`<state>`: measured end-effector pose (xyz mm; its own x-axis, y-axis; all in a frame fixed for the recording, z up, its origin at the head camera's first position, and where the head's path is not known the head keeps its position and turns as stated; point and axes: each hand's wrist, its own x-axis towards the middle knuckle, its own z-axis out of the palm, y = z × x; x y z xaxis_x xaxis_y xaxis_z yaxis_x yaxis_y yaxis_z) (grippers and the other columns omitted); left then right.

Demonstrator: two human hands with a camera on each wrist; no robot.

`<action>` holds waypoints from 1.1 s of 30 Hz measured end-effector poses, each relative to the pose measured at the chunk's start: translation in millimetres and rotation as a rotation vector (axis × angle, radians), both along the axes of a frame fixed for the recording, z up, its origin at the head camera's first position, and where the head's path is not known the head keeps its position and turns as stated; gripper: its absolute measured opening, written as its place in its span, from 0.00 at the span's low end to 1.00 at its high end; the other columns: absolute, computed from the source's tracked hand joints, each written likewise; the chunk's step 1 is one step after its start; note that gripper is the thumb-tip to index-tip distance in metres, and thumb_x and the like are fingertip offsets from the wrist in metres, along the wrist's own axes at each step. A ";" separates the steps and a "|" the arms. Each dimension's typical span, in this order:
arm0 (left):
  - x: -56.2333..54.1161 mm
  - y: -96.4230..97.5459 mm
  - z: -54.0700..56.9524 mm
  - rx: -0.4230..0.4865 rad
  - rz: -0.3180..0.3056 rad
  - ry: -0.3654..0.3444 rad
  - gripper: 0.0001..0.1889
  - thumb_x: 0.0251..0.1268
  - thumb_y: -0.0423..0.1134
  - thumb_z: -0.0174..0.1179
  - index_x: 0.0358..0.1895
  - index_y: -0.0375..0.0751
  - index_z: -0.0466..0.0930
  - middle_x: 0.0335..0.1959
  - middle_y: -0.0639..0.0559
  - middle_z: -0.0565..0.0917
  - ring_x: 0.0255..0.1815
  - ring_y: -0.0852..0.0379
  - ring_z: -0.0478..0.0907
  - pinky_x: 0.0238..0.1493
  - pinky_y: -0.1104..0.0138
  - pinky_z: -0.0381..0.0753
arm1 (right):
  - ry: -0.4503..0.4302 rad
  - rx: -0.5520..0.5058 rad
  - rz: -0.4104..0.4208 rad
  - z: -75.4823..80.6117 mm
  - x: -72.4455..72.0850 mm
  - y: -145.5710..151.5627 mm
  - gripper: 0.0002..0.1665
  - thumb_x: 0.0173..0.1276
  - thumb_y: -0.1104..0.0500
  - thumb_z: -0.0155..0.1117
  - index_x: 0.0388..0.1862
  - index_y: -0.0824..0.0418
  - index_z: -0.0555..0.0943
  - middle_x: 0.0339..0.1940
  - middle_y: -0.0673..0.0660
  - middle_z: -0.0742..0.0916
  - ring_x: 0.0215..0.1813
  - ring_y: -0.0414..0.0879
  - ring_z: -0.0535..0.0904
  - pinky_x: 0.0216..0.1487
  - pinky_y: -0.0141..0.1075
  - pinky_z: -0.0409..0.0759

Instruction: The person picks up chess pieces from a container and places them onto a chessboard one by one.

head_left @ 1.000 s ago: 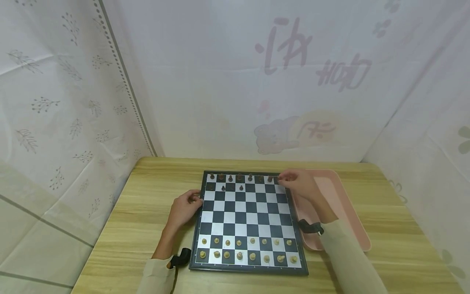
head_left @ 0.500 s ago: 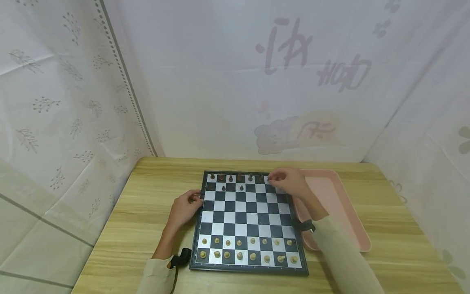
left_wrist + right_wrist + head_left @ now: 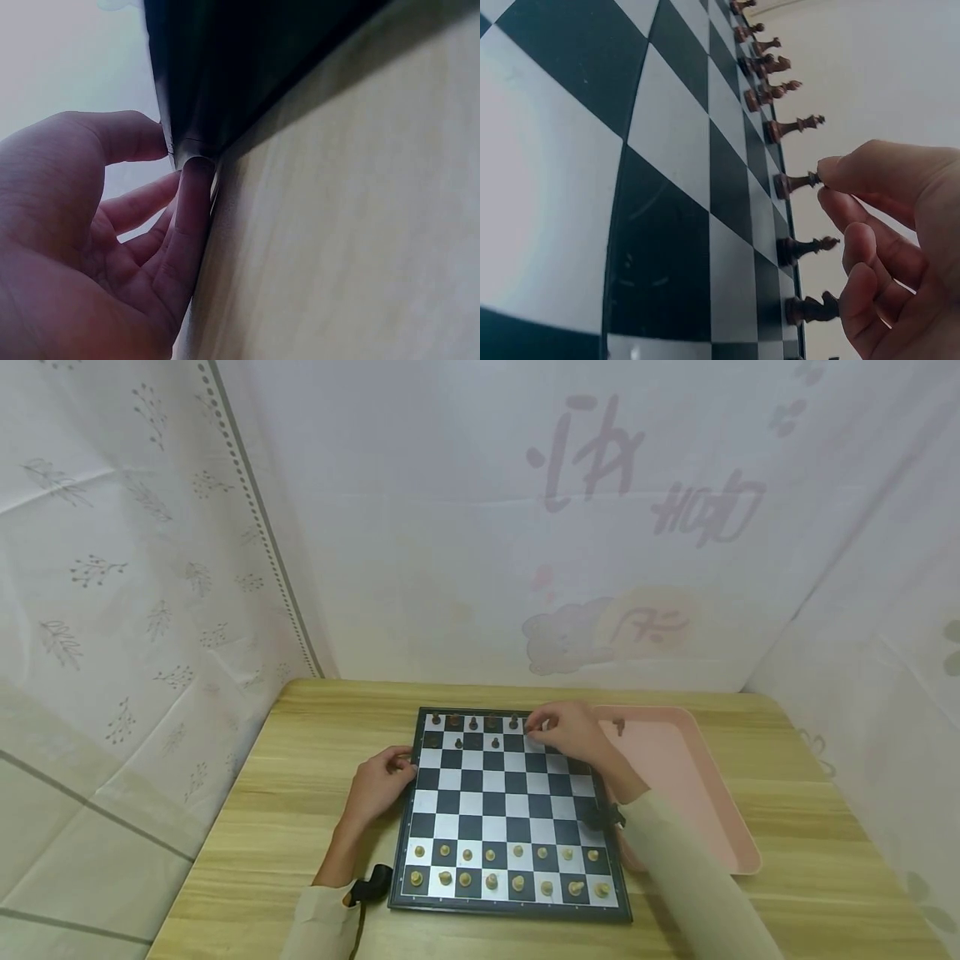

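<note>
A black-framed chessboard [image 3: 517, 785] lies on the wooden table. My left hand [image 3: 378, 783] holds its left edge; in the left wrist view the thumb is at the upper edge and a finger [image 3: 193, 217] at the lower one. My right hand [image 3: 573, 735] is over the far row of dark pieces. In the right wrist view its thumb and index finger pinch at the top of a dark chess piece [image 3: 795, 184]. A dark bishop [image 3: 806, 247] and a dark knight [image 3: 811, 307] stand beside it. Two rows of pale pieces, including a pawn [image 3: 518, 852], stand along the near side.
A pink tray [image 3: 712, 793] stands right of the board, beneath the right forearm. One dark piece [image 3: 618, 725] shows in its far left corner. A pale printed curtain [image 3: 420, 610] hangs behind the table [image 3: 292, 777].
My right hand has moved left along the far row, uncovering the dark piece in the tray. My left hand has stayed at the board's edge.
</note>
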<state>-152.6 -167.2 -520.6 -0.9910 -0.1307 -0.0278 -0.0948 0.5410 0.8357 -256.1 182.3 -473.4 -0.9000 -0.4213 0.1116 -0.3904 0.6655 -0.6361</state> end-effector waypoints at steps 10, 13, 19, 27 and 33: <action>-1.1 0.4 -0.5 -0.002 0.002 0.001 0.21 0.72 0.38 0.68 0.65 0.33 0.87 0.40 0.48 0.89 0.36 0.53 0.82 0.41 0.60 0.76 | -0.017 0.064 0.049 -2.9 -1.3 -14.3 0.05 0.70 0.59 0.80 0.44 0.52 0.95 0.39 0.44 0.92 0.39 0.44 0.83 0.43 0.44 0.82; -1.0 -0.6 -0.7 -0.006 -0.002 0.008 0.21 0.73 0.37 0.67 0.65 0.33 0.87 0.40 0.48 0.89 0.36 0.53 0.82 0.40 0.60 0.76 | -0.007 0.078 0.057 -3.0 0.1 -17.0 0.05 0.69 0.60 0.80 0.43 0.53 0.95 0.38 0.45 0.93 0.39 0.43 0.84 0.44 0.43 0.83; -0.3 -2.7 -1.1 -0.005 -0.019 0.036 0.20 0.72 0.36 0.67 0.64 0.31 0.87 0.40 0.47 0.90 0.35 0.54 0.83 0.39 0.60 0.77 | 0.016 0.123 0.066 -3.8 2.9 -20.6 0.04 0.69 0.60 0.80 0.41 0.53 0.95 0.37 0.44 0.93 0.37 0.41 0.83 0.40 0.41 0.82; 0.1 -2.2 0.8 -0.002 -0.021 0.039 0.21 0.71 0.37 0.68 0.64 0.32 0.87 0.39 0.48 0.89 0.34 0.54 0.82 0.39 0.61 0.76 | 0.022 0.149 0.064 -6.3 3.4 -23.2 0.05 0.67 0.63 0.81 0.39 0.54 0.95 0.36 0.45 0.93 0.34 0.40 0.81 0.38 0.39 0.81; 0.8 -1.9 0.3 -0.004 -0.016 0.036 0.21 0.71 0.36 0.67 0.64 0.32 0.87 0.39 0.48 0.89 0.34 0.55 0.81 0.40 0.60 0.76 | -0.008 0.153 0.041 -7.4 2.8 -22.1 0.06 0.66 0.63 0.81 0.42 0.54 0.95 0.34 0.45 0.91 0.33 0.42 0.81 0.38 0.39 0.80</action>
